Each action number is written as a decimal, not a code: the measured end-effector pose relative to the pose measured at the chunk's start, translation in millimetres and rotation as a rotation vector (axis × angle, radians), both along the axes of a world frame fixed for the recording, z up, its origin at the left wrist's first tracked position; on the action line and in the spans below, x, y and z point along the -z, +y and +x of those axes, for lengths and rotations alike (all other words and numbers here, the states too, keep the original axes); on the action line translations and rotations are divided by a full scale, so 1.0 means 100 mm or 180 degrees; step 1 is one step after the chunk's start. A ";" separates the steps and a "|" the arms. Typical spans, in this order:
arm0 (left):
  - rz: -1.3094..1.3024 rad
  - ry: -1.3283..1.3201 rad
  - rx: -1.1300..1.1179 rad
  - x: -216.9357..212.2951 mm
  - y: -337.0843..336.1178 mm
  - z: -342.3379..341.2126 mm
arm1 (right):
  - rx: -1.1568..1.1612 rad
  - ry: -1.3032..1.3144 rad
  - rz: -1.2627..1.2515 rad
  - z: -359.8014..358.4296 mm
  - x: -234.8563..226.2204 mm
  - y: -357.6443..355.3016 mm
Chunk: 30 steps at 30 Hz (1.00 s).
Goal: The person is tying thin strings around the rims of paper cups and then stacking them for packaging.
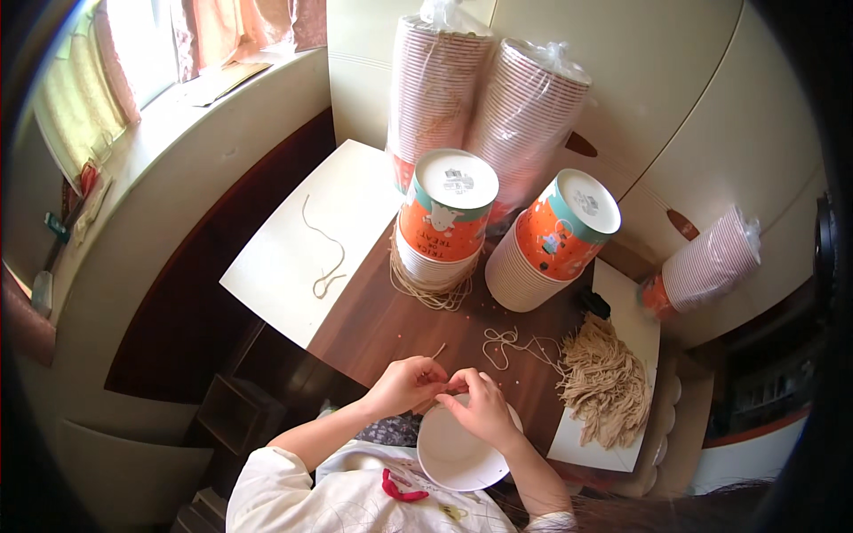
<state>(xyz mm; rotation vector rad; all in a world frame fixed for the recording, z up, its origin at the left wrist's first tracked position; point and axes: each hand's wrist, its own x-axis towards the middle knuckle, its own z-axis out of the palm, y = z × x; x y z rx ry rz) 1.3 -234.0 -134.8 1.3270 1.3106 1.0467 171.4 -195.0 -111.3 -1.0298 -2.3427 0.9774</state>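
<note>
Inside, the round tub (464,451) looks plain white.

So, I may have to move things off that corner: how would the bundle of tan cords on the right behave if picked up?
The tan cord bundle would probably be floppy, since its strands droop and splay. It may feel light, being thin cords loosely heaped. Strands could tangle, judging by the loose loops beside it.

Daylight from overexposed window (147,44) upper left, glare on plastic wrapping (533,111), edges bent
</note>
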 end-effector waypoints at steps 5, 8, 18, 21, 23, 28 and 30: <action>0.0393 0.0543 -0.0177 -0.08 -0.01 0.05 | 0.0075 -0.0254 0.0149 -0.06 0.03 0.04; 0.0239 0.0464 -0.0092 -0.06 0.00 0.05 | 0.0116 -0.0141 -0.0017 -0.03 0.12 0.08; 0.0183 0.0275 0.0009 -0.10 0.04 0.07 | 0.0119 -0.0129 -0.0371 -0.04 0.09 0.13; 0.0114 0.0297 0.0024 -0.10 0.03 0.06 | 0.0140 -0.0214 -0.0351 -0.05 0.07 0.12; 0.0134 0.0155 -0.0041 -0.12 0.01 0.06 | 0.0117 -0.0213 -0.0414 -0.04 0.08 0.13; 0.0214 0.0146 -0.0114 -0.15 -0.02 0.03 | 0.0029 -0.0300 -0.0643 -0.04 0.10 0.16; 0.0278 0.0110 -0.0137 -0.13 -0.03 0.03 | -0.0028 -0.0211 -0.0762 -0.03 0.11 0.17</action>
